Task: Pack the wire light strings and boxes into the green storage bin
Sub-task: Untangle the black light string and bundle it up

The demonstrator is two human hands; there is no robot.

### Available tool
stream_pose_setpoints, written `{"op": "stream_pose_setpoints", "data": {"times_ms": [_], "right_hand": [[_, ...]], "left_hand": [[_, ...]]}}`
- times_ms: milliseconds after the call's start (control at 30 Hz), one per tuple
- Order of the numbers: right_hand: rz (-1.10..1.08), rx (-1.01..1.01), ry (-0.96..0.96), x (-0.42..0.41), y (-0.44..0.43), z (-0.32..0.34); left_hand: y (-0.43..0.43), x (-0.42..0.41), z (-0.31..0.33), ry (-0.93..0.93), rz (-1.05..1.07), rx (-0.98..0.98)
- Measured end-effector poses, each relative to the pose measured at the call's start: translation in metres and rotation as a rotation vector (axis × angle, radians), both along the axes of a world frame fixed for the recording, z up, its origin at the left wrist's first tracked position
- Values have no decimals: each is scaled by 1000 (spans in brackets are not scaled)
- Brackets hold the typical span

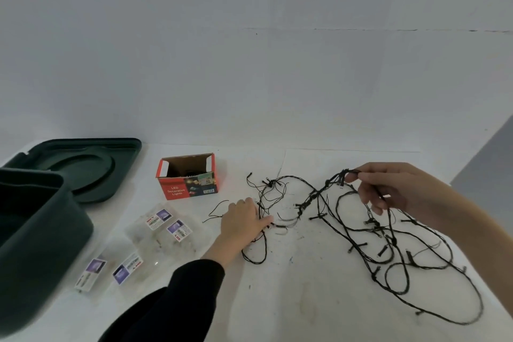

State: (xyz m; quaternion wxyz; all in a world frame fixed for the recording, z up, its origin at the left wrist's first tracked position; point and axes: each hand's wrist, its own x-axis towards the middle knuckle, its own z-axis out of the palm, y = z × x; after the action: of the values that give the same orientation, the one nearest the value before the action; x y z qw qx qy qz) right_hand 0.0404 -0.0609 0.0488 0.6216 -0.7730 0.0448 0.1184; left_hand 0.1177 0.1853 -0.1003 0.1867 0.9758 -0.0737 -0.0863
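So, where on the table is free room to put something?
Bare table lies near you, between the black sleeve and the wire light string, and between that string and the red box. Crowded: clear packets beside the green bin.

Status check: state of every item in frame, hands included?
green storage bin: open, lid off; contents hidden.
lid: lying flat on the table behind the bin.
red box: upright, top flaps open.
clear packs: lying flat, outside the bin.
wire light string: tangled, spread out, one bunch lifted.
left hand: resting on the string's left loops; grip unclear.
right hand: pinching the lifted bunch.
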Motion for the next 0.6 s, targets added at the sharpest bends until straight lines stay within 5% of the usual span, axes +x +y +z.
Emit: {"op": "stream_pose_setpoints", "data": {"times_ms": [200, 400, 600], "right_hand": [[-27, 49, -46, 2, 1, 1], [-183, 328, -104, 11, -2, 19], [-255, 354, -193, 31, 19, 16]], "left_hand": [[-4, 10, 14, 130, 98, -234], [-2, 11, 82, 464, 168, -971], [-16, 2, 184, 330, -113, -1003]]}}
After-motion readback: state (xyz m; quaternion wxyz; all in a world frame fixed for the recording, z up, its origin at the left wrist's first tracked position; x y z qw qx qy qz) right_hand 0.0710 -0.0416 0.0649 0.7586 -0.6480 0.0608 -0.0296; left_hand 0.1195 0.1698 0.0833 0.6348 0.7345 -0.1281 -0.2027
